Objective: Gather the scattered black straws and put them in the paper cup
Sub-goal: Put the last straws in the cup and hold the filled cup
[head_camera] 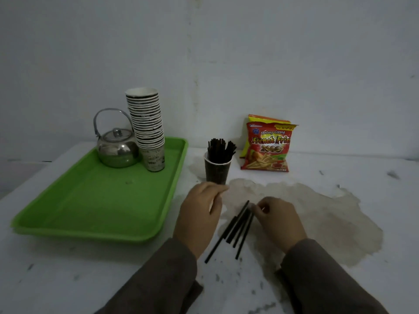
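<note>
A few black straws (235,227) lie side by side on the white desk (68,279), in the lower middle of the frame. The right hand (280,219) is at their top end. Its fingers (258,208) are curled and touch the straw tips, but it is hard to tell if they pinch one. The left hand (199,214) is just left of the straws, not touching them. Its fingers are loosely bent and hold nothing.

Just above the hands, in the middle of the frame, stands a dark paper cup (217,171). More black straws (220,148) stick up out of it.

To the right of the cup, a red and yellow snack bag (267,150) leans on the wall. It says "Kentang Goreng" and "French Fries", with the last letters cut off by a fold, and "2000" under that. Another bag stands behind it.

On the left is a green tray (95,207). At its far end sit a shiny kettle (116,146) and a tall stack of paper cups (147,125), touching each other. The writing on the cups is too small to read.

A big brown stain (317,214) spreads on the desk at the right.
</note>
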